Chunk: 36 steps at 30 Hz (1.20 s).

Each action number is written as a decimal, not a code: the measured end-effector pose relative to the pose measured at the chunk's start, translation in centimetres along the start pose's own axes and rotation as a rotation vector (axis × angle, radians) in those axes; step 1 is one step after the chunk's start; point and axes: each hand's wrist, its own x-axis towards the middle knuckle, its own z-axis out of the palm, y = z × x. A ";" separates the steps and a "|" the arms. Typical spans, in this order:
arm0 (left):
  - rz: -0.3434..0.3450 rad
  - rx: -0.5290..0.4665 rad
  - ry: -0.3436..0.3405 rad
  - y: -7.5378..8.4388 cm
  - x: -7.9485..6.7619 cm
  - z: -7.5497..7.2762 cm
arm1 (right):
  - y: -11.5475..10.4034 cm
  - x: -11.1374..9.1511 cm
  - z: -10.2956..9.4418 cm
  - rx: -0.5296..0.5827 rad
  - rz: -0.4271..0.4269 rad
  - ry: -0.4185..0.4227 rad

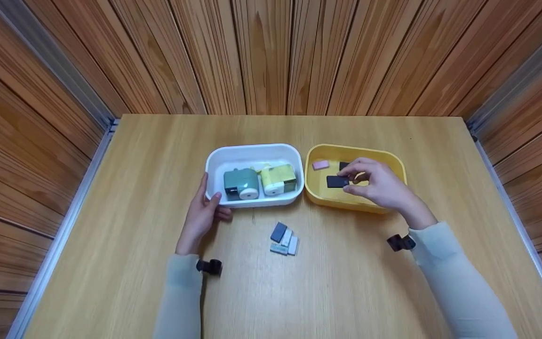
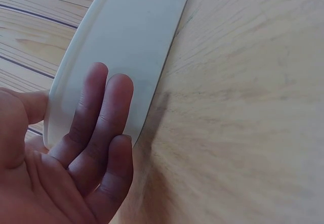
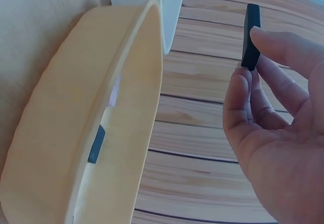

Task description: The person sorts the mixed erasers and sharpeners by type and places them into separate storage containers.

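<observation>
A wooden table point(image 1: 346, 292) stands before plank walls point(image 1: 271, 56). Above the yellow tub point(image 1: 346, 203), the right hand point(image 1: 374, 183) pinches a dark block point(image 1: 334, 181) between thumb and fingers. A pink block point(image 1: 320, 165) and a second dark block point(image 1: 344, 165) lie inside. Just beside it, the left hand point(image 1: 200, 214) grips the white tub point(image 1: 252, 155) at its near-left corner; a green gadget point(image 1: 242, 181) and a yellow gadget point(image 1: 278, 176) sit within. The sorting looks partway along: both tubs hold things, while four small blocks point(image 1: 286, 238) on the table seem left to do. The right hand partly covers the second dark block and the tub's floor; what the gadgets are is hard to tell.
</observation>
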 end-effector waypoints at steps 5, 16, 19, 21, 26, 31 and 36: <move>0.013 -0.004 0.000 -0.1 0.0 0.0 | 1.0 0.4 -0.6 0.007 0.015 0.020; 0.013 0.001 0.002 -0.2 -0.1 0.1 | 2.5 1.5 -2.3 -0.012 0.137 -0.020; 0.012 -0.001 -0.001 -0.1 -0.2 0.1 | 2.9 1.8 -2.7 -0.007 0.174 -0.013; 0.013 0.002 -0.003 0.0 -0.2 0.1 | 3.1 1.9 -2.9 -0.003 0.190 -0.011; 0.006 -0.002 -0.013 -0.1 -0.2 0.0 | 3.5 2.1 -3.4 0.014 0.248 -0.006; 0.007 -0.010 -0.017 -0.2 -0.1 -0.1 | 4.3 2.3 -4.0 0.014 0.310 -0.001; 0.017 0.001 -0.006 -0.2 -0.1 0.0 | 5.2 2.3 -4.5 0.002 0.346 0.009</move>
